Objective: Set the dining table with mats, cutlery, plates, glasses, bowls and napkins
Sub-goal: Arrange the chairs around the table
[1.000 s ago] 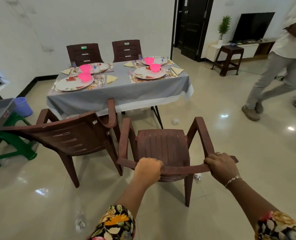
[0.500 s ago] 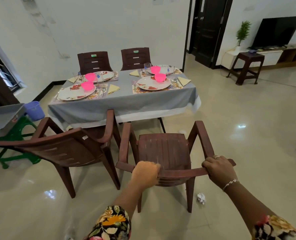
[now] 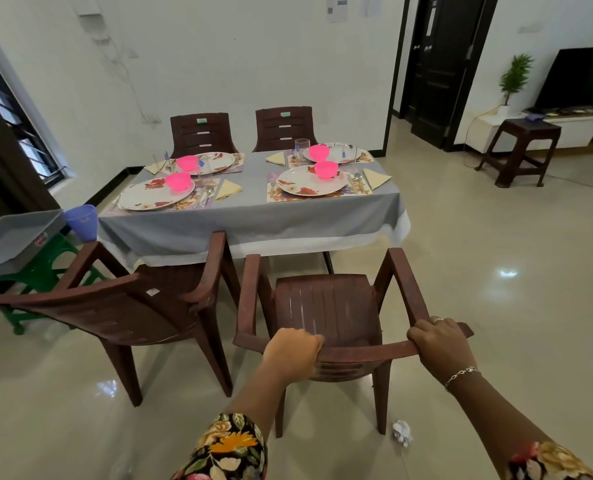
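The grey-clothed dining table (image 3: pixel 253 223) hides most of its legs under the cloth. The cutlery (image 3: pixel 355 180) beside the floral white plates (image 3: pixel 310 183) is too small to tell apart. Four places are laid there, each with a patterned mat (image 3: pixel 323 198), a pink plastic bowl (image 3: pixel 325 169) and a folded yellow napkin (image 3: pixel 376 177). Nearer me, the brown plastic armchair (image 3: pixel 323 303) faces the table, just short of it. With both arms stretched forward, the left hand (image 3: pixel 293 355) and right hand (image 3: pixel 439 341) curl tight round its top back rail.
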Available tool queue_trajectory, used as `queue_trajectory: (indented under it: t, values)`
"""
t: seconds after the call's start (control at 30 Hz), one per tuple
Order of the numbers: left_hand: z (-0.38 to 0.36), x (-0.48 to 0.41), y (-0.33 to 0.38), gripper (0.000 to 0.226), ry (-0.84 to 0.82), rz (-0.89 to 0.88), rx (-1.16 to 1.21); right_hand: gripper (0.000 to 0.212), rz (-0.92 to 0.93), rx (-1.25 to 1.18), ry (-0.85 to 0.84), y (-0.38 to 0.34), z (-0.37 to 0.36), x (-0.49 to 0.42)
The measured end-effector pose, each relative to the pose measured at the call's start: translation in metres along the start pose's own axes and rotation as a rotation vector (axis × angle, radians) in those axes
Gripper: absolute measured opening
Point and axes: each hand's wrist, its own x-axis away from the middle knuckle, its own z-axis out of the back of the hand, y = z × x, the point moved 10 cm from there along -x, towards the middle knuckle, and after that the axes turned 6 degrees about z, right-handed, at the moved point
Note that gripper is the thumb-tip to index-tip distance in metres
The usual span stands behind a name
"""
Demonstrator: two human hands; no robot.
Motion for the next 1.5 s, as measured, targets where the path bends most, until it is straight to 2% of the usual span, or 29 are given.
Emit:
queue_trajectory:
  t: [0.33,0.7,0.87,1.5]
  values:
    - [0.003,-0.05,-0.011,0.024,0.01,0.062,-0.022,0.033,0.034,0.002,0.031,0.032,-0.019,-0.042]
    - [0.005,-0.099,-0.018,0.02,0.001,0.111,-0.007,0.026,0.101,-0.006,0.141,0.061,-0.029,-0.079]
    - [0.008,-0.115,-0.022,0.02,-0.005,0.12,-0.01,0.032,0.09,-0.01,0.114,0.072,-0.039,-0.093]
    - [0.01,-0.149,-0.031,0.021,-0.002,0.144,-0.012,0.033,0.107,-0.034,0.128,0.09,-0.048,-0.123]
